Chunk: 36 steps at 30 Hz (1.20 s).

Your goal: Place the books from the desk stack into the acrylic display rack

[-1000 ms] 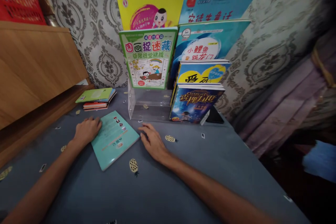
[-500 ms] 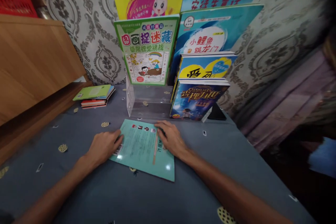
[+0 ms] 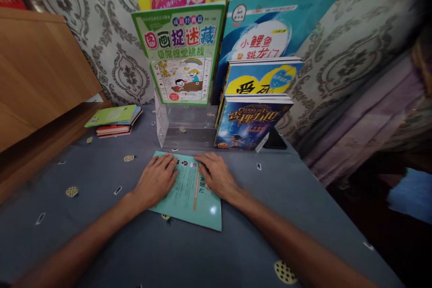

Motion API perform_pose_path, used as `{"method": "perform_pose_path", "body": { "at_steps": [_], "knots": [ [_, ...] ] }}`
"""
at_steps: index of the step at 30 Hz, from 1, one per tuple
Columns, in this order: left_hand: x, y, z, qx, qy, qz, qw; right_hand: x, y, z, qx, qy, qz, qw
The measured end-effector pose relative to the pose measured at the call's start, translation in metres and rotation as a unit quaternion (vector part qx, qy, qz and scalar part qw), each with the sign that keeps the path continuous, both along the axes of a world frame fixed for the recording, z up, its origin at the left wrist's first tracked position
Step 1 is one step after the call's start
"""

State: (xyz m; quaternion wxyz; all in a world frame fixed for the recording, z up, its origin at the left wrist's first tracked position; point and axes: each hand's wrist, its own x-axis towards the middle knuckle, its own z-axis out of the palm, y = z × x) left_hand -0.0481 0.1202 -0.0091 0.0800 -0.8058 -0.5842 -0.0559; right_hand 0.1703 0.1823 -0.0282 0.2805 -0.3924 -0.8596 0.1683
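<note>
A thin teal booklet point(image 3: 194, 200) lies flat on the grey patterned tablecloth point(image 3: 236, 252), just in front of a clear acrylic book stand point(image 3: 184, 130). My left hand point(image 3: 155, 181) rests palm down on the booklet's left half, fingers spread. My right hand point(image 3: 216, 176) lies flat on its upper right part, fingers stretched toward the stand. The stand's front left slot is bare; a dark blue book point(image 3: 251, 122) fills the front right slot. Behind stand a green picture book point(image 3: 180, 51), a yellow-and-blue book point(image 3: 261, 78) and larger blue and yellow books.
A small stack of books with a green cover point(image 3: 113, 119) sits on the cloth at the left. A wooden cabinet point(image 3: 37, 72) flanks the left side. Patterned wallpaper is behind the stand. The table's right edge drops off beside purple fabric point(image 3: 367, 117).
The booklet has slid from the left to the middle, turned and now lies before the stand. Both hands moved onto it; my left hand went from its edge to lying flat on it.
</note>
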Motion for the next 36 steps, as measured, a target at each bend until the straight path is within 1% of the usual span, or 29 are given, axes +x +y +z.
{"method": "perform_pose_path", "body": {
  "at_steps": [4,8,10,12,15,18,20,25,29,32,34,36],
  "knots": [
    [-0.004,0.0,-0.004,0.002,-0.033,-0.009,0.999,-0.001,0.0,-0.001,-0.003,-0.005,0.001,1.0],
    [-0.006,0.0,0.0,0.002,-0.056,-0.018,0.998,-0.001,0.0,-0.001,0.002,-0.008,0.0,1.0],
    [-0.012,0.003,0.002,0.001,-0.083,-0.029,0.996,-0.001,-0.001,-0.001,0.008,-0.01,0.001,1.0],
    [-0.026,0.008,0.002,0.006,-0.126,-0.032,0.992,0.0,-0.001,-0.001,0.013,-0.014,0.004,1.0],
    [-0.055,0.02,-0.002,0.029,-0.194,-0.003,0.981,0.0,0.0,-0.002,0.016,-0.023,0.004,1.0],
    [-0.081,0.029,-0.007,0.011,-0.262,0.029,0.965,0.0,0.0,-0.003,0.026,-0.028,0.003,0.999],
    [-0.089,0.032,-0.009,-0.004,-0.301,0.039,0.953,0.0,0.0,-0.002,0.033,-0.034,0.01,0.999],
    [-0.088,0.032,-0.005,-0.016,-0.336,0.032,0.941,-0.001,0.007,0.001,0.049,-0.058,0.041,0.996],
    [-0.087,0.03,-0.002,-0.022,-0.349,0.045,0.936,0.004,0.019,0.001,0.073,-0.077,0.075,0.991],
    [-0.087,0.029,-0.001,-0.024,-0.348,0.056,0.936,0.006,0.023,0.006,0.09,-0.107,0.088,0.986],
    [-0.086,0.029,-0.002,-0.018,-0.343,0.057,0.937,-0.001,0.02,0.012,0.099,-0.132,0.081,0.983],
    [-0.084,0.029,-0.003,-0.005,-0.325,0.047,0.944,-0.016,0.011,0.019,0.1,-0.152,0.079,0.98]
  ]
}}
